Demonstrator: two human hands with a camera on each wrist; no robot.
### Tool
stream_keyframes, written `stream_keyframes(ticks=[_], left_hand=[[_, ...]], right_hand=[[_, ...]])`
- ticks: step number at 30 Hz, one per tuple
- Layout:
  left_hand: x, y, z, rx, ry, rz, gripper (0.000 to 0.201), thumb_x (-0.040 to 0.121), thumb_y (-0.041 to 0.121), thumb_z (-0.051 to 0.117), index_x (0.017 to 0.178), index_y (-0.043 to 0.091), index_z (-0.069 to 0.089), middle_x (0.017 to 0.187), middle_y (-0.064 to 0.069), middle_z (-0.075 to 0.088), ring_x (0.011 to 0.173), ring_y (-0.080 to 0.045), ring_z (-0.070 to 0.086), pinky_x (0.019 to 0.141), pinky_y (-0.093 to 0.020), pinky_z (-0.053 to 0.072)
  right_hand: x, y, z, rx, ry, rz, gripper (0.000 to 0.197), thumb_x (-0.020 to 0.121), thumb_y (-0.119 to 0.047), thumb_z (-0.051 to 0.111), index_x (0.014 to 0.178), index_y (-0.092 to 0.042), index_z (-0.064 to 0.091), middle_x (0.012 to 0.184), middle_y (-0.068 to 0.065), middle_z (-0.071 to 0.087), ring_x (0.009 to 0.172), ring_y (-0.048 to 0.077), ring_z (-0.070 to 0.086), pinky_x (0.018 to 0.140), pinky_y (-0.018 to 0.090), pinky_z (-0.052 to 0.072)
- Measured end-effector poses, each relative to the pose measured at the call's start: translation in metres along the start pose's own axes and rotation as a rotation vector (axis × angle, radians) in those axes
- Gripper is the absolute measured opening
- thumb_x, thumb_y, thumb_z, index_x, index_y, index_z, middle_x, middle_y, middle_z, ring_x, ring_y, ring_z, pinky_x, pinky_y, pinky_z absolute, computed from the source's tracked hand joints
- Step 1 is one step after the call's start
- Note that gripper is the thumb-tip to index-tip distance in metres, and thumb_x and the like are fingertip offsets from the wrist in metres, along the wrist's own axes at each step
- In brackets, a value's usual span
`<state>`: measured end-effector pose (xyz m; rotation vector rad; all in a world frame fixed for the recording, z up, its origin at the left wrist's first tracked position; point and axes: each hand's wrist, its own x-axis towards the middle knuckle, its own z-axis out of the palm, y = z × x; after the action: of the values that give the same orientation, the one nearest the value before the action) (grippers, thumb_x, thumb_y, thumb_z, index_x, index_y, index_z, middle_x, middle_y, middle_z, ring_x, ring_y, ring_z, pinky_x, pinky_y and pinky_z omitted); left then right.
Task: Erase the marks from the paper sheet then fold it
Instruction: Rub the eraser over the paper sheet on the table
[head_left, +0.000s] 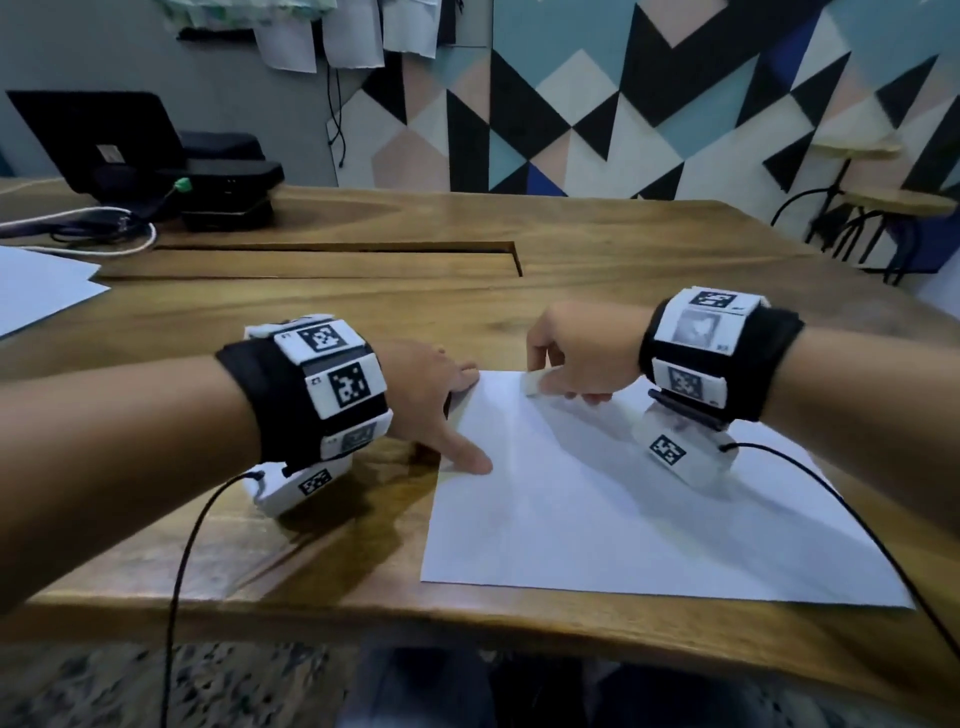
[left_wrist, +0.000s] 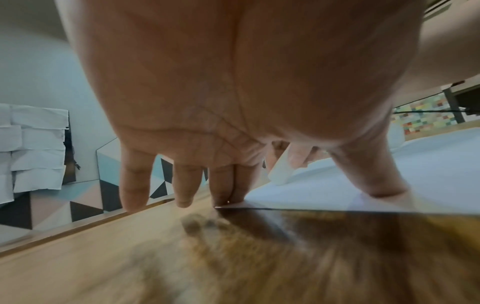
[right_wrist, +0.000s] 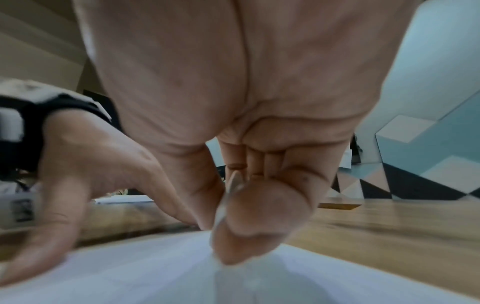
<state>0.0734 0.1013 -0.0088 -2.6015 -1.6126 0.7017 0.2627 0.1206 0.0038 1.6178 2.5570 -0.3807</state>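
A white paper sheet (head_left: 613, 499) lies flat on the wooden table (head_left: 311, 519), near its front edge. My left hand (head_left: 441, 410) presses straight fingers on the sheet's far left corner and its thumb on the left edge (left_wrist: 384, 191). My right hand (head_left: 566, 353) pinches a white eraser (head_left: 535, 384) and holds its tip on the sheet near the far edge. In the left wrist view the eraser (left_wrist: 281, 170) shows beyond my fingers. In the right wrist view the eraser (right_wrist: 223, 205) is mostly hidden between thumb and fingers. I see no clear marks on the paper.
A second white sheet (head_left: 36, 286) lies at the table's left edge. At the back left stand a black laptop (head_left: 98, 140), black boxes (head_left: 228, 187) and cables (head_left: 93, 228). A long slot (head_left: 332, 254) cuts the tabletop. A stool (head_left: 872, 218) stands at the right.
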Motion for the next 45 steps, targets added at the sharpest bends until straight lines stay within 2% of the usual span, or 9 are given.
stream_keyframes(ticks=[3,8,12,17,22,29,33,38,45], left_hand=[[-0.001,-0.002,0.003,0.002,-0.013,0.026,0.117,0.071,0.089,0.046,0.159,0.019,0.014,0.166,0.009,0.012,0.153,-0.022,0.012,0.119,-0.046,0.024],[-0.001,-0.003,0.006,0.047,-0.013,0.018,0.118,0.068,0.094,0.038,0.157,0.018,0.019,0.163,0.008,0.02,0.153,-0.022,0.009,0.114,-0.056,0.024],[0.0,-0.003,0.006,0.065,-0.033,0.013,0.118,0.069,0.094,0.036,0.159,0.022,0.011,0.167,0.011,0.005,0.154,-0.022,0.004,0.116,-0.057,0.022],[0.001,-0.003,0.005,0.051,-0.039,0.014,0.121,0.068,0.095,0.038,0.16,0.022,0.007,0.166,0.013,0.002,0.154,-0.022,0.006,0.116,-0.054,0.024],[0.002,-0.003,0.005,0.036,-0.032,0.013,0.12,0.068,0.094,0.04,0.159,0.022,0.013,0.166,0.013,0.008,0.151,-0.021,0.02,0.115,-0.048,0.03],[0.002,-0.004,0.006,0.031,-0.018,0.025,0.116,0.067,0.094,0.041,0.155,0.02,0.027,0.166,0.015,0.01,0.144,-0.022,0.034,0.109,-0.047,0.038],[0.0,-0.003,0.004,0.019,-0.024,0.03,0.118,0.07,0.092,0.042,0.159,0.021,0.013,0.166,0.014,0.005,0.147,-0.021,0.029,0.113,-0.045,0.033],[0.001,-0.004,0.005,0.026,-0.023,0.02,0.118,0.069,0.093,0.042,0.159,0.021,0.015,0.166,0.013,0.006,0.147,-0.021,0.028,0.113,-0.046,0.034],[0.0,-0.003,0.003,0.022,-0.032,0.028,0.119,0.071,0.091,0.042,0.16,0.021,0.007,0.166,0.012,0.003,0.15,-0.019,0.021,0.117,-0.043,0.028]], right_hand=[[-0.003,-0.006,0.006,0.026,-0.053,-0.045,0.022,0.091,-0.039,0.061,0.088,-0.017,0.065,0.065,0.002,0.074,0.049,0.017,0.066,0.052,0.022,0.049],[0.02,-0.014,0.003,-0.008,0.081,0.027,0.018,0.089,-0.032,0.061,0.084,-0.015,0.068,0.07,0.007,0.076,0.055,0.021,0.071,0.05,0.023,0.049],[0.022,-0.024,0.005,0.072,-0.045,-0.054,0.018,0.091,-0.032,0.064,0.084,-0.016,0.068,0.066,0.002,0.074,0.05,0.016,0.067,0.049,0.023,0.052],[0.034,-0.015,-0.005,-0.006,0.071,0.052,0.02,0.089,-0.026,0.062,0.084,-0.01,0.073,0.074,0.009,0.077,0.049,0.015,0.064,0.042,0.015,0.045],[0.03,-0.023,0.004,-0.017,-0.023,-0.025,0.026,0.089,-0.038,0.064,0.084,-0.013,0.07,0.068,0.005,0.076,0.047,0.012,0.063,0.047,0.02,0.048],[0.03,-0.029,0.002,-0.099,0.0,-0.005,0.018,0.09,-0.03,0.06,0.091,-0.013,0.064,0.072,0.004,0.076,0.054,0.02,0.07,0.053,0.028,0.054],[0.031,-0.024,0.0,-0.101,0.016,0.061,0.015,0.089,-0.022,0.06,0.101,-0.013,0.06,0.073,0.005,0.076,0.051,0.021,0.064,0.054,0.03,0.054],[0.024,-0.029,-0.001,0.004,-0.054,-0.001,0.021,0.091,-0.033,0.062,0.09,-0.012,0.066,0.06,-0.001,0.07,0.042,0.014,0.055,0.046,0.02,0.044],[0.03,-0.033,-0.005,-0.225,-0.023,0.038,0.032,0.094,-0.028,0.052,0.099,-0.004,0.072,0.086,0.012,0.076,0.066,0.023,0.065,0.052,0.023,0.045]])
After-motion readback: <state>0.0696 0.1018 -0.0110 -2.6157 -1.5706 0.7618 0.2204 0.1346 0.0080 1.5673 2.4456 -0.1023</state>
